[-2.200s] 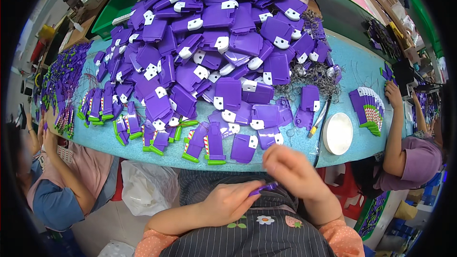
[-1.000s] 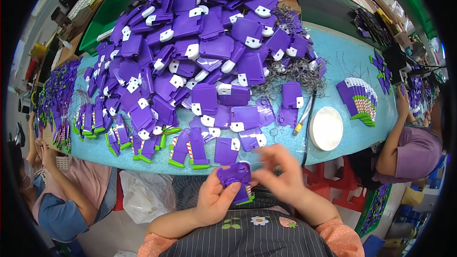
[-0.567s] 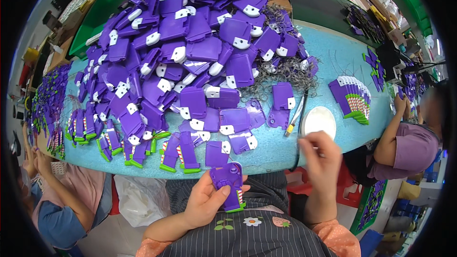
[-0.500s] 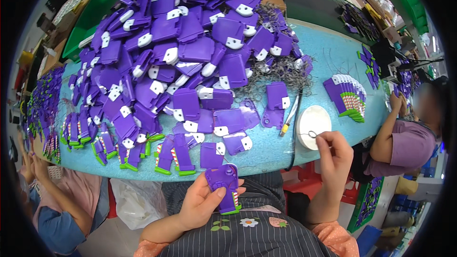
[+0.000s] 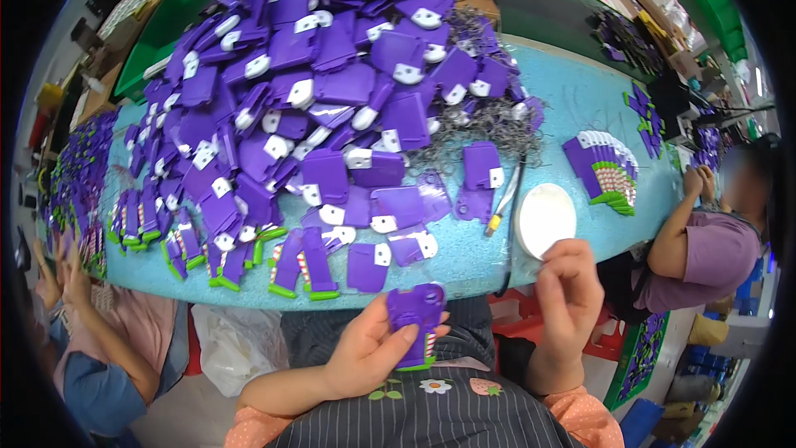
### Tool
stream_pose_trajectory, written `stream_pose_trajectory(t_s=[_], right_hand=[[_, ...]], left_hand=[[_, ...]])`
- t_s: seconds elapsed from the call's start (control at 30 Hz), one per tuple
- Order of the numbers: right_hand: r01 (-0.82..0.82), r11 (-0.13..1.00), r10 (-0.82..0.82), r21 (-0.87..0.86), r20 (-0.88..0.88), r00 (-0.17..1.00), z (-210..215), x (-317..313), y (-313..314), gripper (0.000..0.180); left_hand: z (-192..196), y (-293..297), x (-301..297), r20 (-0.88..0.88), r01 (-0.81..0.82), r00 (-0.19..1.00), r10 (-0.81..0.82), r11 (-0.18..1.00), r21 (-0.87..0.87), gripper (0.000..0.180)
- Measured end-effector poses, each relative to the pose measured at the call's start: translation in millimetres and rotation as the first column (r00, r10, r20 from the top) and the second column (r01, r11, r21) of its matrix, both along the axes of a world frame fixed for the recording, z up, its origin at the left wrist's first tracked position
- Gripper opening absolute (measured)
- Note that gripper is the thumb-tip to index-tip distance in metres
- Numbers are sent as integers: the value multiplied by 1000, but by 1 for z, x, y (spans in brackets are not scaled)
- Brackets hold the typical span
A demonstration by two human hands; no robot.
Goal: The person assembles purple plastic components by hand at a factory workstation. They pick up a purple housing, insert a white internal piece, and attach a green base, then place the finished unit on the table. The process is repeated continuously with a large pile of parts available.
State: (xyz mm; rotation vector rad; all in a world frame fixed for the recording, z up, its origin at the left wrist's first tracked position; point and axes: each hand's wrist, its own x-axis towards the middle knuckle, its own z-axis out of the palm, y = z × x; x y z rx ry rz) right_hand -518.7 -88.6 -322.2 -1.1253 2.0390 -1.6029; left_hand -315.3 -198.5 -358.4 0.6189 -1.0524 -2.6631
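Observation:
My left hand (image 5: 371,355) grips a purple plastic toy part (image 5: 413,315) over my lap, with its round boss at the top and a striped, green-tipped leg piece at the bottom. Beside the near edge of a round white dish (image 5: 546,220), my right hand (image 5: 569,294) is closed in a pinch. Whatever lies between its fingertips is too small or hidden to make out. Ahead of my left hand, several purple parts with white corners, such as one flat panel (image 5: 366,267), lie on the blue table (image 5: 464,270).
A large heap of purple parts (image 5: 332,83) covers the left and middle. Dark wiry strands (image 5: 497,129) tangle at its right side. A yellow-ended tool (image 5: 495,221) lies left of the dish, and a fanned stack of leg pieces (image 5: 604,170) beyond it. Co-workers sit on both sides.
My left hand has shifted slightly right with the purple part. My right hand has come down and a little left; the thin dark wire loop seen at its fingertips no longer shows.

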Motion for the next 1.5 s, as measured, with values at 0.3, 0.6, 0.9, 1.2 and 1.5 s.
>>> stream_pose_trajectory(t_s=[0.3,0.6,0.9,1.2,1.5], right_hand=[[-446,878,433,-174,687,584,-33,41,-17,5],[-688,719,417,103,728,544,-13,5,-25,12],[-574,752,592,325,48,804,-42,32,-82,24],[-349,893,388,284,-91,917,-50,35,-60,21],[-598,799,408,68,669,621,-39,55,-35,25]], left_hand=[[4,0,3,-49,-46,998,40,989,-142,39],[-2,-14,13,174,380,925,-339,850,-365,31],[-12,2,60,-230,33,973,-39,999,-30,34],[-12,12,63,141,-80,988,64,990,113,46],[-13,7,39,105,76,991,-84,995,72,51]])
